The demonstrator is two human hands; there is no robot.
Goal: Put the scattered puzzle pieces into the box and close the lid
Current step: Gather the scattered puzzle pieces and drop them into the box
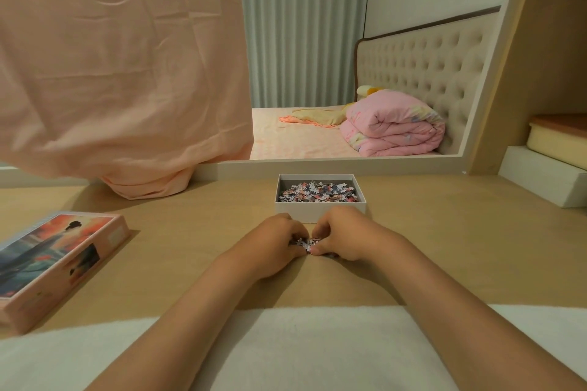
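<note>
Left hand (273,241) and right hand (341,236) are cupping a heap of puzzle pieces (306,243), fingers (315,251) curling round it to scoop into the box (320,212) just beyond; lid (57,260) lying well left.

1. The open box (320,211) stands at the middle of the counter (444,247), with a heap of puzzle pieces (318,192) in it.
2. The lid (54,260) lies on the counter well to the left, nearer the person.
3. Just before the box, the left hand (273,241) and right hand (343,236) meet, fingers curled round the loose pieces (306,243) between them.
4. Both forearms cross a soft cloth (317,349) on the near edge.
5. A sheet (120,73) hangs behind, at left.
6. Behind the box is a bed (301,136), a folded quilt (394,124) on it against the headboard (422,63).
</note>
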